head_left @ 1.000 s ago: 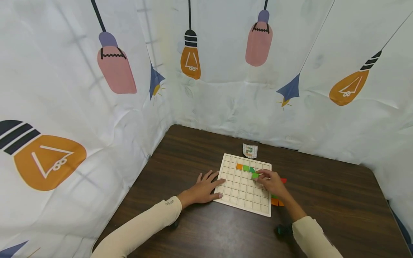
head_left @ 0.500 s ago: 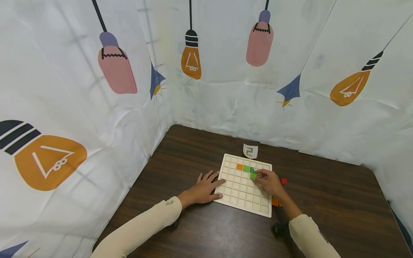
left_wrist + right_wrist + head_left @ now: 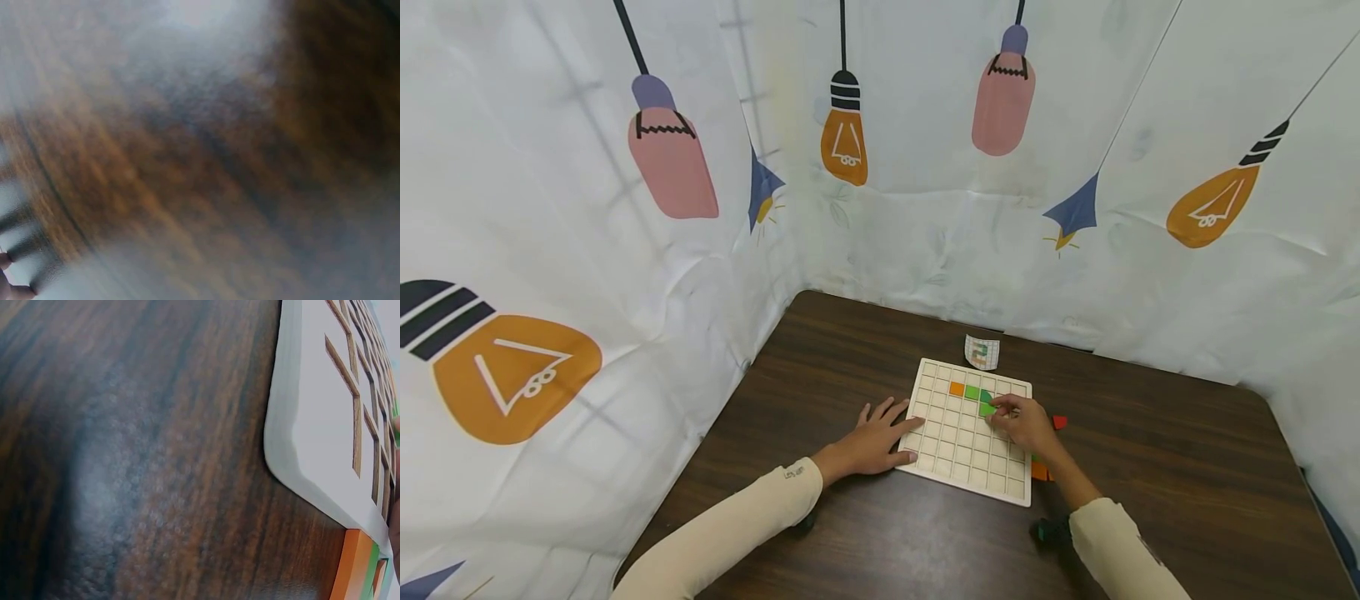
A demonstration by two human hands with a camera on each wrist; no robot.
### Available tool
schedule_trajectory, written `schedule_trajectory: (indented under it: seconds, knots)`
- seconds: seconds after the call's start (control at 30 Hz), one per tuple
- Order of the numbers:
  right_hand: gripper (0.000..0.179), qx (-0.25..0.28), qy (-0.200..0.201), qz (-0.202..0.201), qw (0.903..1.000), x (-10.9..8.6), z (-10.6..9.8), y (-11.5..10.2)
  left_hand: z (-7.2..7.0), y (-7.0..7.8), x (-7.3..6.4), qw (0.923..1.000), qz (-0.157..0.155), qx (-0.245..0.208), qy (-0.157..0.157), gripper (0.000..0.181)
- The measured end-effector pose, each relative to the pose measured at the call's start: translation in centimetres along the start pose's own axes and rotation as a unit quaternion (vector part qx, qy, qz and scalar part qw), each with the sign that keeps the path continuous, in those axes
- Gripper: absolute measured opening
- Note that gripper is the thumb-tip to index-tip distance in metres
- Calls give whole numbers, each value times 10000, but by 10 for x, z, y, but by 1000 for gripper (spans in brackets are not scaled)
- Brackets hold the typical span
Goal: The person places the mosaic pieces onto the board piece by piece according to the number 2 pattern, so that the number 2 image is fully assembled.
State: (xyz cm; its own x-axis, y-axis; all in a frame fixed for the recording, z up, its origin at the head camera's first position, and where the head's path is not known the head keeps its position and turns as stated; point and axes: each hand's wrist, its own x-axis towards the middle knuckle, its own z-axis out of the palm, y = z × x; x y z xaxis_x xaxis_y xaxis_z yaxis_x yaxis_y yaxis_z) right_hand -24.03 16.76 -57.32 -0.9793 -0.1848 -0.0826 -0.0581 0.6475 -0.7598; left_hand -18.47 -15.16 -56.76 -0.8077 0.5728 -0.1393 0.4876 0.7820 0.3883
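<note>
My left hand [image 3: 874,439] lies with spread fingers on the left edge of a pale wooden grid board [image 3: 958,458]. At the board's upper right my right hand [image 3: 1026,423] pinches a light green square tile [image 3: 987,409] between thumb and fingers, low over a cell. Above that tile a row sits in the grid: an orange square tile [image 3: 957,388], another light green square tile [image 3: 972,392] and a dark green tile with a curved side [image 3: 985,396]. In the right wrist view the board's rounded corner [image 3: 290,437] shows, with fingers only just at the right border.
A small printed card [image 3: 982,352] with a coloured grid pattern lies behind the board on the dark wooden table [image 3: 1150,450]. Right of the board are a red piece [image 3: 1059,422] and orange pieces [image 3: 1040,471], partly hidden by the right arm. A patterned white curtain [image 3: 910,250] hangs behind.
My right hand has shifted slightly left and brought the light green tile down under the dark green one, turning it flatter. The left hand has stayed in place.
</note>
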Motion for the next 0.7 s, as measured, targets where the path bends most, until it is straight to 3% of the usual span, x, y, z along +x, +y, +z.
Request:
schedule_trajectory:
  seconds: [0.7]
  knots:
    - [24, -93, 27, 19, 10000, 0, 1, -3, -2, 1, -1, 10000, 25, -18, 9, 65]
